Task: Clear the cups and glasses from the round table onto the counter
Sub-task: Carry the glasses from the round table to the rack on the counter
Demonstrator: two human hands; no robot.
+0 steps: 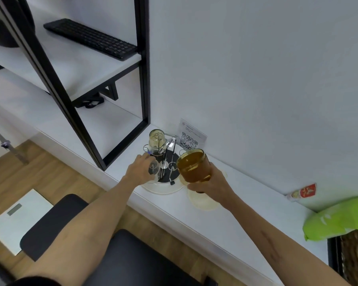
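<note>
My right grip [207, 182] holds an amber glass [193, 165] upright above the counter [225, 219]; my left grip [140, 169] holds a clear glass [155, 171] just left of it.

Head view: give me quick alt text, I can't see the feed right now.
The right hand holds an amber glass above the white counter, while the left hand sets a clear glass on the round rack tray by the wall. Another clear cup hangs on the rack beside a QR code sign.
</note>
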